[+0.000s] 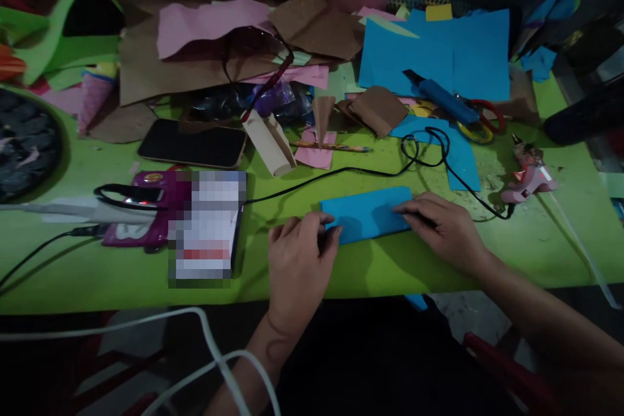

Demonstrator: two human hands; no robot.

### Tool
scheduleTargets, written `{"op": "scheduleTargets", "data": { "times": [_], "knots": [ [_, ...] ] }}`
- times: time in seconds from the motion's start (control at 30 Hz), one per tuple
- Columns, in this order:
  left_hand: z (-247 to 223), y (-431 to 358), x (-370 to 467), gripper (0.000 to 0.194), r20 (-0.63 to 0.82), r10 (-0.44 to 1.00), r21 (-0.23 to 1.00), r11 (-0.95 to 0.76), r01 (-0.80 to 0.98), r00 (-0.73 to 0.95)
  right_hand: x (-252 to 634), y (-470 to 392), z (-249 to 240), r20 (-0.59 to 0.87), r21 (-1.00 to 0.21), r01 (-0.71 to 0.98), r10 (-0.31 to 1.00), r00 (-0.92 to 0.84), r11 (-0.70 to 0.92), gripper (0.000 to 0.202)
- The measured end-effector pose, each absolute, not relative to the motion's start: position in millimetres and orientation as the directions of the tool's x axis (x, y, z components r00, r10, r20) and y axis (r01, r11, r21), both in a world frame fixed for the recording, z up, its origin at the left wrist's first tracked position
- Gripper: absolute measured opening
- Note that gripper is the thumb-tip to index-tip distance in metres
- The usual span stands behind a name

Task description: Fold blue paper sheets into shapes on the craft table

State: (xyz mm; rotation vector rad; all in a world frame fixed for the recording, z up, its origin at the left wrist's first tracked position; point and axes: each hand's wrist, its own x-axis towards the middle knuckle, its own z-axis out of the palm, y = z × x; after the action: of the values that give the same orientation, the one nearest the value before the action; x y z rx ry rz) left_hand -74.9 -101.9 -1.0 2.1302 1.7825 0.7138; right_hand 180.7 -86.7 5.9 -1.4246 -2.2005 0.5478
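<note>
A folded strip of blue paper (368, 213) lies near the front of the green table, between my two hands. My left hand (303, 253) pinches its left end, thumb and fingers closed at the edge. At the opposite end, my right hand (441, 227) grips the right edge between thumb and fingertips. Just behind the strip runs a thin black cable (312, 180), leading right to a pink hot glue gun (530, 182). A pencil (336, 146) and a small brown paper cone (322, 118) sit farther back.
Left of my hands are a phone with a blurred screen (209, 227), a purple pouch (146, 234) and a dark phone (192, 143). Behind stand a cream paper roll (269, 143), glasses (277, 75), blue sheets (433, 55), a blue cutter (446, 99), scissors (480, 127) and brown paper (141, 71).
</note>
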Motion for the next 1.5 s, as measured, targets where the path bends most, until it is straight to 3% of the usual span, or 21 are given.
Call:
{"op": "scheduleTargets", "data": {
  "times": [0.67,1.5],
  "knots": [
    [1.5,-99.6,-75.8,0.007,0.195,0.968,0.458,-0.233,0.858,0.159,177.1,-85.2,6.1,0.123,-0.645,0.709,0.954,-0.273,0.286,0.019],
    [0.0,-97.0,-75.8,0.007,0.193,0.957,0.364,-0.277,0.889,0.219,173.0,-82.4,4.3,0.135,-0.566,0.765,0.950,-0.281,0.307,0.020]
  ]
}}
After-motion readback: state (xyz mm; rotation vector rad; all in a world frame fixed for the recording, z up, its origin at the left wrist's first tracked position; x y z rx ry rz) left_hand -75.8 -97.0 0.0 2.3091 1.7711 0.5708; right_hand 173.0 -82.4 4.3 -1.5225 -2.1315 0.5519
